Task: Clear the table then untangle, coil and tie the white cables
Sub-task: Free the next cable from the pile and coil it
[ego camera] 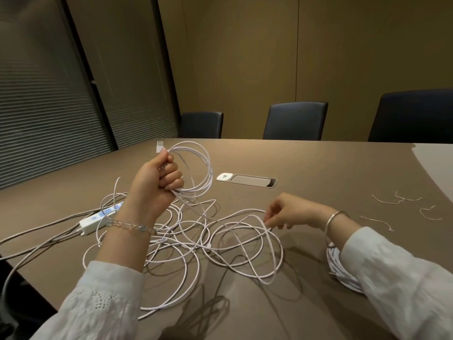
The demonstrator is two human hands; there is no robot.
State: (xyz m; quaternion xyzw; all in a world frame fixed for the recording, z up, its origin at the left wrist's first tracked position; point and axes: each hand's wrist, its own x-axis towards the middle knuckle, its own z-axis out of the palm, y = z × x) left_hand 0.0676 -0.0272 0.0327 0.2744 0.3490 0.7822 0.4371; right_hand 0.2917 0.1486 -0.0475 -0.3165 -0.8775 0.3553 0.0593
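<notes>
My left hand (158, 179) is raised above the table and grips a partly wound coil of white cable (198, 168), with a plug end sticking up above the fist. From the coil the cable runs down into a loose tangle of white cable (220, 246) spread over the brown table (318, 168). My right hand (285, 211) hovers low over the tangle and pinches a strand of it between fingertips. A finished white cable coil (339, 268) lies under my right forearm, partly hidden by the sleeve.
A white power strip (98, 218) with grey cords lies at the left, beside the tangle. Several thin twist ties (402, 207) are scattered at the right. A cable port with a white socket (246, 179) is set in the table's middle. Dark chairs (295, 120) stand behind.
</notes>
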